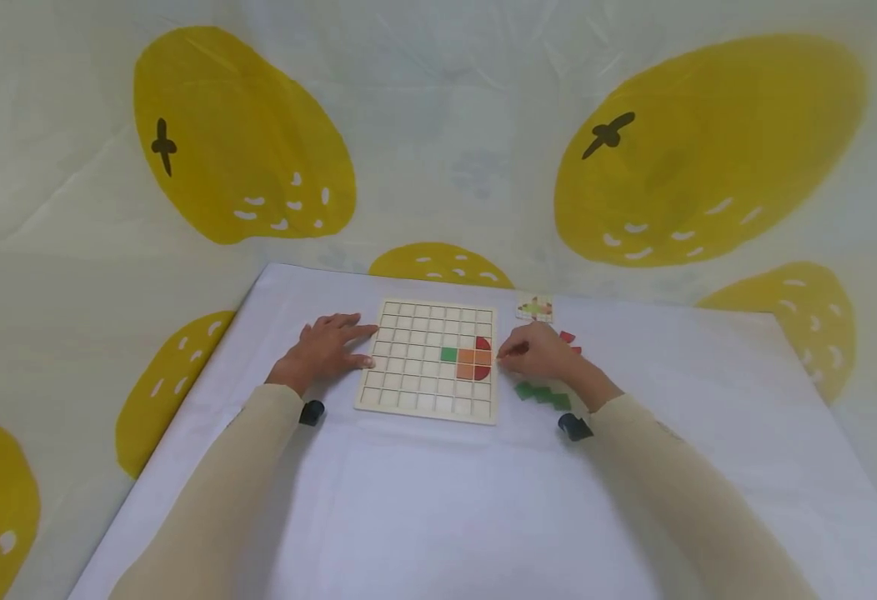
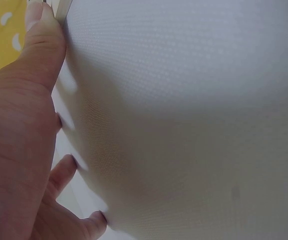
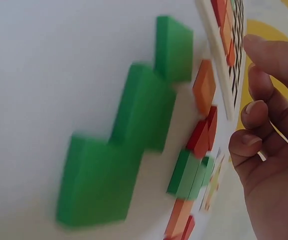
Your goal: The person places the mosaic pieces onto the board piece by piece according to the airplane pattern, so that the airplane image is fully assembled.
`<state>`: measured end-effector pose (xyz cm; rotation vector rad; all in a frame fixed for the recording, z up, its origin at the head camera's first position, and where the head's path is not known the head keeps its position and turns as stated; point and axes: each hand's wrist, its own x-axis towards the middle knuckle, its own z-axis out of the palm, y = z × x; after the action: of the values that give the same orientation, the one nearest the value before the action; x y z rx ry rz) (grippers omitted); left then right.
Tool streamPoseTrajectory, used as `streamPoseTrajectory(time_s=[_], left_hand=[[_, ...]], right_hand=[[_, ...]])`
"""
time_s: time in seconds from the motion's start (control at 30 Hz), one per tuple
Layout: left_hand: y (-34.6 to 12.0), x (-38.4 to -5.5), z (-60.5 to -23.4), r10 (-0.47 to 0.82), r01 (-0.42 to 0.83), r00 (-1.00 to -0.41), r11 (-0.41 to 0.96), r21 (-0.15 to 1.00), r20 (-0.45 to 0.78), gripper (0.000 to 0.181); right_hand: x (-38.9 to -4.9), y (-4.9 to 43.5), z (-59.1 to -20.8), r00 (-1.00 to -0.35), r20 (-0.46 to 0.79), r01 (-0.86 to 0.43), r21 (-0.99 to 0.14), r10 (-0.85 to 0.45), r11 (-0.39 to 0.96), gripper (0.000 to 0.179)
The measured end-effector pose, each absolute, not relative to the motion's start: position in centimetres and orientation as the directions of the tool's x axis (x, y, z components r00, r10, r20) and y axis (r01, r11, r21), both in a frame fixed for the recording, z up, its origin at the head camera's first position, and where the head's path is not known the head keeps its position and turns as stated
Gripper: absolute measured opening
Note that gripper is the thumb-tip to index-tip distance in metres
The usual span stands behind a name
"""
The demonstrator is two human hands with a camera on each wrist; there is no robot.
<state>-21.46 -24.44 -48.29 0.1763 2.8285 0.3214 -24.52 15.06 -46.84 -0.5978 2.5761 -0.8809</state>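
Observation:
My left hand [image 1: 326,346] rests at the left edge of a pale wooden grid board [image 1: 425,415], fingers spread. Its thumb [image 2: 46,37] touches the board's side in the left wrist view. On the board's right side lie a green square tile [image 1: 448,355], a block of orange tiles [image 1: 466,371] and two red rounded tiles [image 1: 482,342]. Beside the right edge is my right hand [image 1: 539,350], its fingers loosely bent. The right wrist view shows no tile between thumb and fingers. A loose orange tile [image 3: 203,87] lies near the board's edge.
Several green tiles [image 1: 542,394] lie right of the board, below my right hand. Beyond that hand are red tiles [image 1: 568,337] and a small pattern card [image 1: 534,307]. A white cloth [image 1: 423,508] covers the table. Lemon-printed sheeting [image 1: 438,125] hangs behind it.

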Motion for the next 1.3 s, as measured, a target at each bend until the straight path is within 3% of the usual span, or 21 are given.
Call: streamPoseTrajectory(time_s=[0.33,0.67,0.83,1.3], left_hand=[[-24.4,-21.6,-48.3,0.155,0.089,-0.948,0.968,0.234,-0.279,0.075],[-24.1,-21.9,-48.3,0.172,0.112,-0.946,0.969,0.222,-0.274,0.075],[-24.5,-21.8,-48.5,0.17,0.108,-0.944,0.969,0.221,-0.282,0.075],[-24.8,-22.0,-48.6,0.163,0.089,-0.943,0.963,0.253,-0.289,0.075]], right_hand=[[-22.9,19.7,-47.7,-0.85,-0.231,-0.277,-0.568,-0.473,0.775,0.021],[-20.9,24.7,-48.5,-0.862,-0.278,-0.204,-0.575,-0.424,0.792,0.031],[-20.1,25.2,-48.8,-0.85,-0.272,-0.228,-0.581,-0.45,0.781,0.037],[-19.8,24.1,-48.1,-0.846,-0.283,-0.269,-0.505,-0.452,0.82,0.032]])
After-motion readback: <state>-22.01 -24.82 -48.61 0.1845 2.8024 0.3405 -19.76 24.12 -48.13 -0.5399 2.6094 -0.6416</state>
